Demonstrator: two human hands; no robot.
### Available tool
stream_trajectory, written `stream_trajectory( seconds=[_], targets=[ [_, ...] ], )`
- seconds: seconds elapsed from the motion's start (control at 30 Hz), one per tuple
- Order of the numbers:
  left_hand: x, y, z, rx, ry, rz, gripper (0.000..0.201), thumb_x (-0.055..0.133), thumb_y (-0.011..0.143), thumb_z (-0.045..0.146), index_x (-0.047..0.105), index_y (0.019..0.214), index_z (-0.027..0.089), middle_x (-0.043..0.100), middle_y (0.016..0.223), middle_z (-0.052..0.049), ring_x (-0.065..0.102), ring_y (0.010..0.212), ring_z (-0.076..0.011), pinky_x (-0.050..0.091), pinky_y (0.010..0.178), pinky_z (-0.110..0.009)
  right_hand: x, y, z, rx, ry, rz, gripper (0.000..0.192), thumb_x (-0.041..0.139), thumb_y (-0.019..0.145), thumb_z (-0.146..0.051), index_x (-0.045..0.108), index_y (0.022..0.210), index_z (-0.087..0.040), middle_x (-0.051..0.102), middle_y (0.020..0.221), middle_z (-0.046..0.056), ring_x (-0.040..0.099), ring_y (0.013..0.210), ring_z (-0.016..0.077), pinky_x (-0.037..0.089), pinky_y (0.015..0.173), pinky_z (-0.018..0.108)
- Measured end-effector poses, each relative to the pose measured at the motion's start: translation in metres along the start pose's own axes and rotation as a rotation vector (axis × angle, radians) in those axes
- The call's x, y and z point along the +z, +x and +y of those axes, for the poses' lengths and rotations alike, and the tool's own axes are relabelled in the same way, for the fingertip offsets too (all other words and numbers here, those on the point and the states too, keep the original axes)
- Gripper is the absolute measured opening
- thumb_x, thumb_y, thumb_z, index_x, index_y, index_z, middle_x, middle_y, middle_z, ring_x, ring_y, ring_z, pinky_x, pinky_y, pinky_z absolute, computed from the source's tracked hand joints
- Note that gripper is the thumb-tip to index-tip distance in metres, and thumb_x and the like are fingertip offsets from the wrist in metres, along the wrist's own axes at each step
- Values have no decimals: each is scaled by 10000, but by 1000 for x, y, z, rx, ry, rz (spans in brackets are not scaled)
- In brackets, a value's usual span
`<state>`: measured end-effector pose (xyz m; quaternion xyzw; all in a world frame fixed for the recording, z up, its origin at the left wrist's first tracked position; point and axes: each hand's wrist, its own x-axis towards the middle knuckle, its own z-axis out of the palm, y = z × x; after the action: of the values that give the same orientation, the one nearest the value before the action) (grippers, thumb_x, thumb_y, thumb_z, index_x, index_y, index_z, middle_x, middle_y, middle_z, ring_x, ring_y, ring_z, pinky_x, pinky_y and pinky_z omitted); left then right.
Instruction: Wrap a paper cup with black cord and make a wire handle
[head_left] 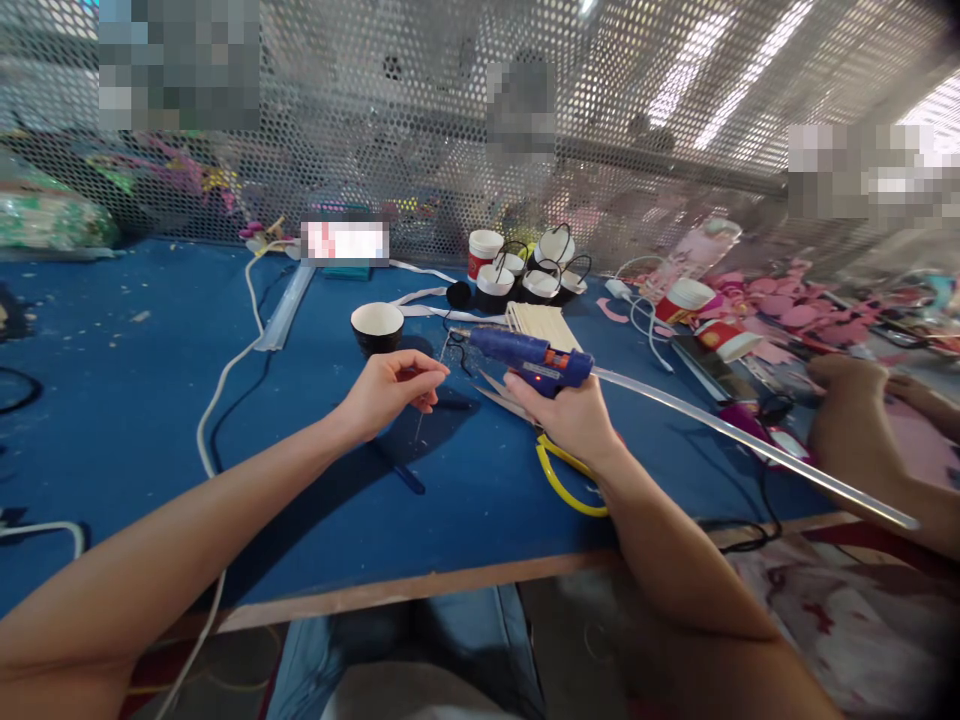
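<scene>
My right hand [574,415] grips a blue hot glue gun [517,348], its nozzle pointing left and a long clear glue stick [750,440] sticking out of its back. My left hand [401,390] is closed in a pinch just below and left of the nozzle. A thin glue strand [442,350] runs from near the nozzle to the fingertips and shows again below them. Behind the left hand stands a black paper cup [377,322] with a white inside. Scissors with yellow handles [559,480] lie under my right hand, partly covered by it.
Several cups with black handles [517,280] stand at the back by the mesh wall. Pale sticks [544,325] lie behind the glue gun. A white cable [217,400] crosses the left side. At right, another person's arm [862,440] rests near pink pieces [787,300].
</scene>
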<state>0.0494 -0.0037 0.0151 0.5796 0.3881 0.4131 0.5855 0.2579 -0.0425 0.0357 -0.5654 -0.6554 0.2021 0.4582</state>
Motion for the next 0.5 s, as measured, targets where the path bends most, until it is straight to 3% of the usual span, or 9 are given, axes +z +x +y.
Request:
stream_trajectory(
  seconds=[0.5],
  targets=[
    [1,-1,1,-7,14,6,186,670,692,276,628,789,123,590,595,4,552,532,-81,498,536,-224,-3,1,-3,3,-67,8,144,630,695,-328,581,600,-232,589,559,15,628,703,228,507,603,356]
  ],
)
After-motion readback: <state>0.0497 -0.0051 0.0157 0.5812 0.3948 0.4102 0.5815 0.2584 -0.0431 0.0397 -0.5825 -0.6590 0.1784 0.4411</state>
